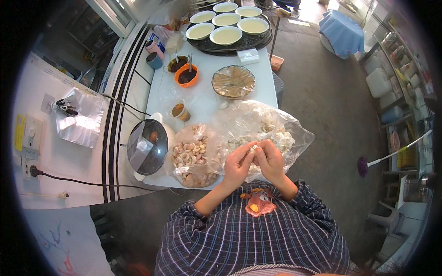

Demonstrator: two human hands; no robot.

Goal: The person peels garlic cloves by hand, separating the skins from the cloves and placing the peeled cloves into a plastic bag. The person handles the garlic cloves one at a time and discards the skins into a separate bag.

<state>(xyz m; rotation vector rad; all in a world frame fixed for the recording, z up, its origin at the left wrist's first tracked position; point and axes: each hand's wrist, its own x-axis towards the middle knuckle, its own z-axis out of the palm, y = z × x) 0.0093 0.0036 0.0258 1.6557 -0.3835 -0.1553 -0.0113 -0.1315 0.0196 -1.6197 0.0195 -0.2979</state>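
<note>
Fingertips meeting, my left hand [237,162] and my right hand [271,159] pinch a small pale garlic clove [254,147] between them. Fingers cover most of the clove. Beneath and beyond both hands spreads a large clear plastic bag [299,139] with whitish garlic skins [281,136] in it. To the left of my left hand, a second clear plastic bag [183,169] holds many loose garlic cloves [190,153], some with pinkish skins. Both bags lie at the near edge of a white table [203,100].
Left of the cloves stands a lidded electric pot [147,146]. A plastic cup [181,112], an orange bowl [186,75] of dark sauce and a covered glass bowl [233,81] sit further back. Several liquid-filled white bowls [226,35] rest on a dark round tray [247,45]. Shelves [397,119] line the right.
</note>
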